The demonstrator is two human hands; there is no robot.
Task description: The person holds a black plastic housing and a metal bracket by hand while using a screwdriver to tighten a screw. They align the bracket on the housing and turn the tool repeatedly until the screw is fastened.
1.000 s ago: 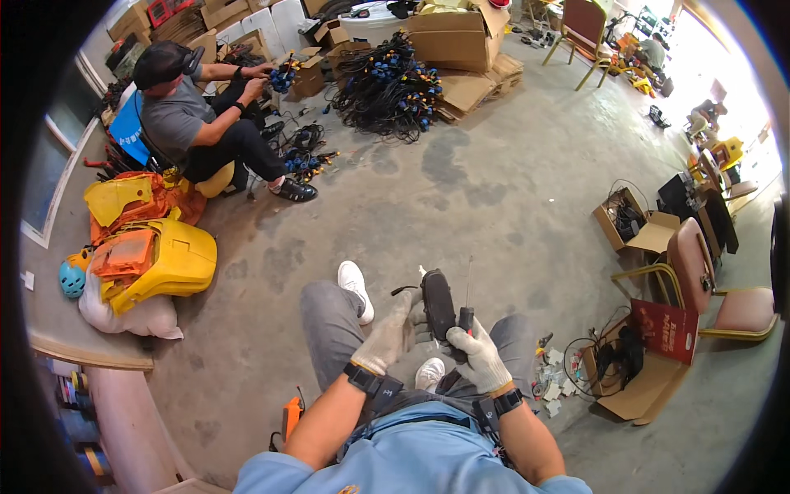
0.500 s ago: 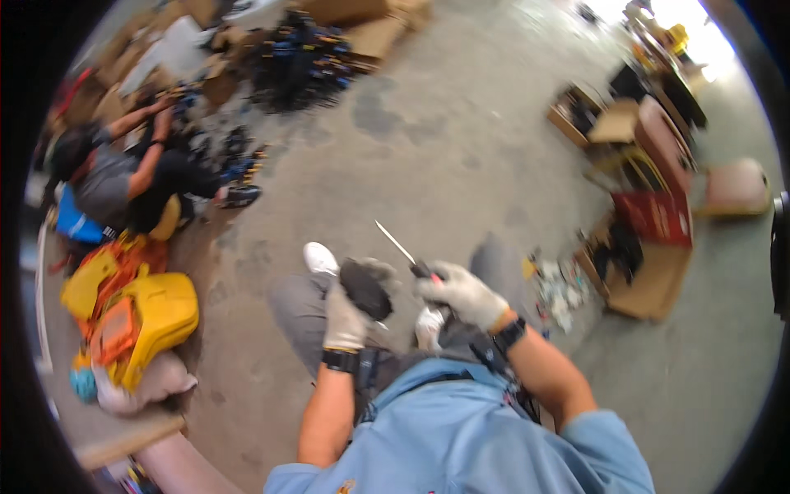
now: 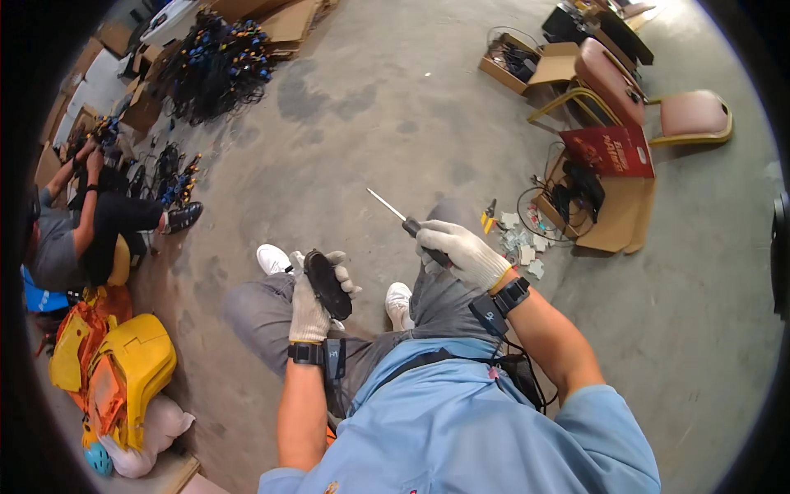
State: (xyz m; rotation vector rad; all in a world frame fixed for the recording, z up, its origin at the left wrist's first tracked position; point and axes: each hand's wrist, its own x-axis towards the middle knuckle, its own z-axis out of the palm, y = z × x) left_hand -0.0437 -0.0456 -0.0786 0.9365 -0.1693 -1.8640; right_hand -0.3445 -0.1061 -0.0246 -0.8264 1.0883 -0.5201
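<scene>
The work area is a grey concrete floor, with clock directions taken from the centre of the view and 12 at the top. A heap of black cables with blue and orange connectors lies between 10 and 11 o'clock. A seated co-worker is at 9 o'clock; yellow plastic shells rest at 8 o'clock. An opened cardboard box holding dark parts lies between 2 and 3 o'clock, with small pale scraps just beside it, at 3 o'clock.

The left hand, in a pale knit glove, grips a black oval casing, fingers wrapped around its far side. The casing sits above the left thigh, its long axis running from 11 to 5 o'clock.

The right hand, also gloved, is closed around the handle of a screwdriver. The bare shaft points between 10 and 11 o'clock.

Key relation: from the right hand, the casing lies at about 8 o'clock; the left hand is nearer, being in contact with it. The screwdriver tip stands apart from the casing, at 1 o'clock from it, and points past it. The casing's fine surface detail cannot be made out.
</scene>
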